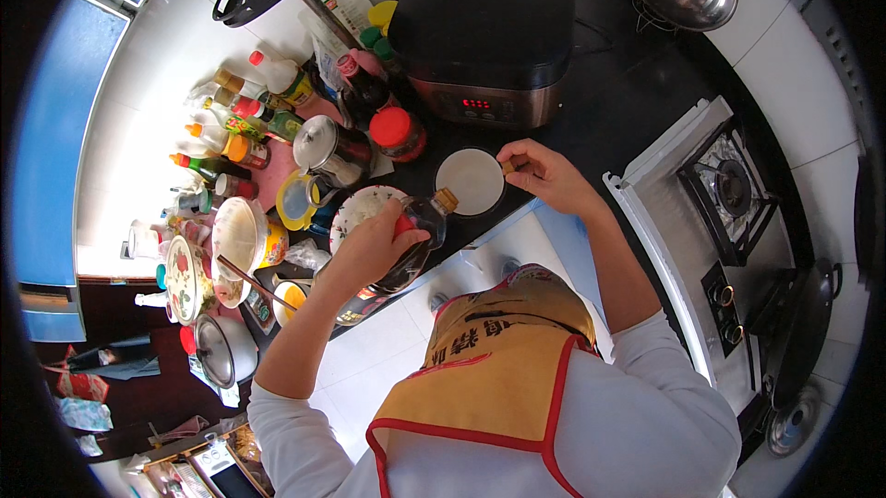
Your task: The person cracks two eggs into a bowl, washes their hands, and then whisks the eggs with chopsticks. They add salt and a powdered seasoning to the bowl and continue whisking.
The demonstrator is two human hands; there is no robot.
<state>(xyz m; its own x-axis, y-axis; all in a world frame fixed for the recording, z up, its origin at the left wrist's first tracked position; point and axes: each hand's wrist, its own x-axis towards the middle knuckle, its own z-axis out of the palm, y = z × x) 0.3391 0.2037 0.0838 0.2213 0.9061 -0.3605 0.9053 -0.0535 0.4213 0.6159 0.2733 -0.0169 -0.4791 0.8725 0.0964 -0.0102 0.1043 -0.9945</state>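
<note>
My left hand (370,242) is wrapped around a large bottle of dark liquid (430,217). The bottle leans over, its yellow-brown neck end (446,201) towards a small white bowl (471,183) on the black counter. No liquid can be seen leaving it. Just right of that bowl, my right hand (543,176) pinches a small yellow-brown piece (509,167), perhaps the bottle's cap. Under and behind my left hand stands a flower-rimmed bowl (339,224) with something white inside, partly hidden by the hand.
A black rice cooker (484,20) with a lit display stands at the back, beside a red-lidded jar (398,134) and a steel-lidded pot (322,145). Several sauce bottles (239,127) and bowls crowd the left. On the right is a gas hob (730,186) with a dark wok (796,339).
</note>
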